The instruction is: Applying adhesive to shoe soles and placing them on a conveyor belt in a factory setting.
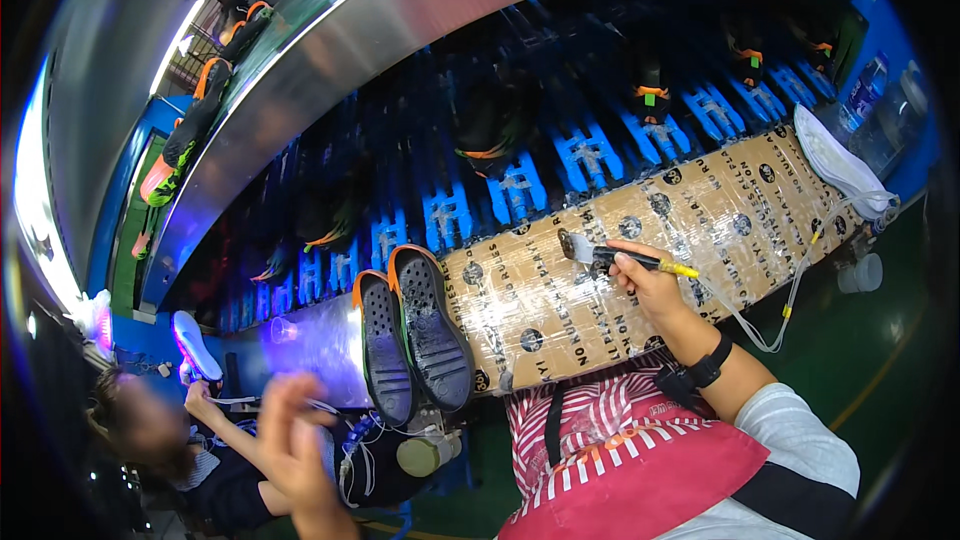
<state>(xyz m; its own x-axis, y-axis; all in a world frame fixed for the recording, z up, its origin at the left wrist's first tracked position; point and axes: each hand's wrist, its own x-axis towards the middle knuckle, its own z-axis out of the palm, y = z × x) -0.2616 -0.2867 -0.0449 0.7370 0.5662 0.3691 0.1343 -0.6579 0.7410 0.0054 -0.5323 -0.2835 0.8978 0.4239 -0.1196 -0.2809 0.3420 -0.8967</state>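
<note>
My right hand [650,285] is closed around the black handle of a flat brush [604,254]. The brush's bristles, stained dark at the tip, point left above the cardboard-covered bench [540,325]. A yellow fitting [680,268] at the handle's end joins a thin clear tube. My left hand [292,440], blurred, is raised at the lower left, its bent fingers apart with nothing visible in them. Past it, at the bench's left part, two dark perforated soles with orange rims, a left one [383,350] and a right one [432,335], lie side by side.
Behind the bench runs a conveyor with blue holders [588,158] carrying dark shoe uppers [652,95]. A white sole [842,162] and plastic bottles [865,90] stand at the right end. A co-worker [150,425] at the left handles a white sole [197,345]. A jar [425,455] hangs below.
</note>
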